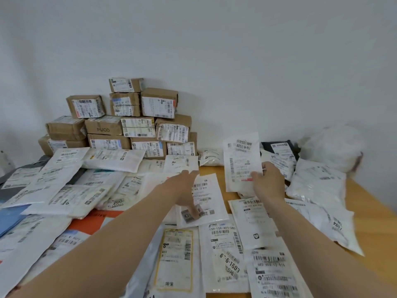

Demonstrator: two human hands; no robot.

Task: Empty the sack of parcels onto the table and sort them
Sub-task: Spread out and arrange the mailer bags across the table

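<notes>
My right hand (269, 181) grips a white mailer bag (241, 158) by its right edge and holds it upright above the table, label facing me. My left hand (185, 186) reaches forward with fingers spread, resting on another flat white mailer (206, 190) in the middle of the table. Several white mailers with barcode labels (225, 244) lie flat in front of me and across the left side (64, 190). A crumpled white sack (335, 147) sits at the back right against the wall.
Brown cardboard boxes (129, 121) are stacked in several tiers against the back wall. A dark mailer (279, 147) lies by the sack. An orange mailer (92, 222) and a blue one (10, 218) lie on the left. Bare wooden table (369, 211) shows at right.
</notes>
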